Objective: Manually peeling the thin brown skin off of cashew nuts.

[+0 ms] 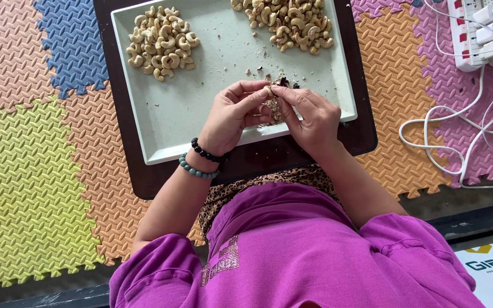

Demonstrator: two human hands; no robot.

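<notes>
Both hands meet over the near edge of the tray. My left hand [232, 114] cups and pinches a cashew [270, 90] between thumb and fingers; my right hand [309, 114] pinches the same nut from 3 o'clock, fingertips pressed on a bit of dark skin [281, 82] at its top. Nut sits right at the fingertips, above the pale rectangular tray [161, 125], just inside its near rim. To do this well I'd judge: keep left grip steady, peel with right thumbnail only, light force so the kernel doesn't snap, and hold it over the tray so flakes drop inside. Some husk crumbs [258, 71] already lie at 12 o'clock of the hands. Room: tray floor is open between hands and piles, bare patch at 10 o'clock of the left hand. Near rim is tight under both wrists; beaded bracelets [201, 159] hang over it. Dark board [144, 177] under the tray, foam floor mats [29, 171] around. Far side: one cashew pile [161, 43] at 11 o'clock, second pile [286, 23] at 12 to 1 o'clock, near the far rim. White cables [457, 131] and a power strip [480, 31] at 2 to 3 o'clock, well apart.
</notes>
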